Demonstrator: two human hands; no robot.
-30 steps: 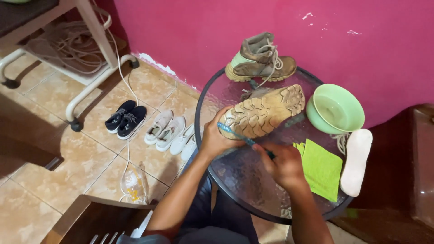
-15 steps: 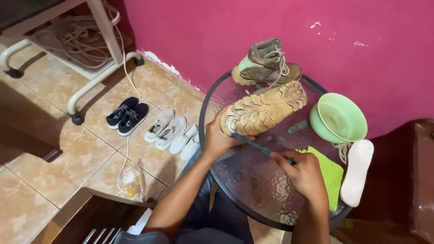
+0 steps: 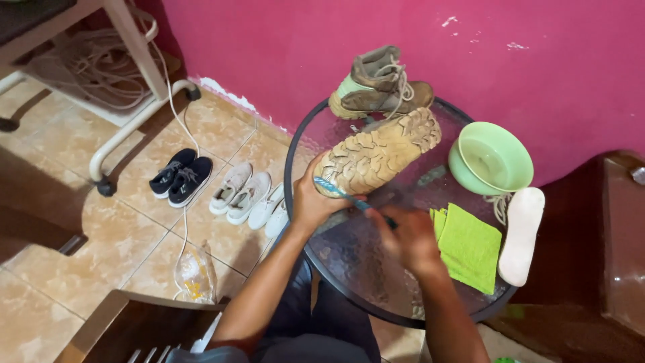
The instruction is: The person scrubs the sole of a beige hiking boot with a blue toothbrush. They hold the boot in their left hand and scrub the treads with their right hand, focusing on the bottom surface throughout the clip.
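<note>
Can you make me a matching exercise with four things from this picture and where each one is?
Things:
1. boot with muddy sole
2. green bowl
3. green cloth
4. dark sneakers

Places:
A. on the floor tiles
B. flat on the glass table, near the right hand
C. held by the left hand
D. by the pink wall

Pairs: 1-C, 2-D, 3-B, 4-A

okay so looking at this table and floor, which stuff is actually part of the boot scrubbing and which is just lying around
In use: left hand holding the muddy boot sole-up; right hand working a toothbrush on the sole. Likely also: second boot, green bowl, green cloths, white insole, all on the glass table.

Lying about: dark sneakers, pale shoes, plastic bag, coiled rope.
</note>
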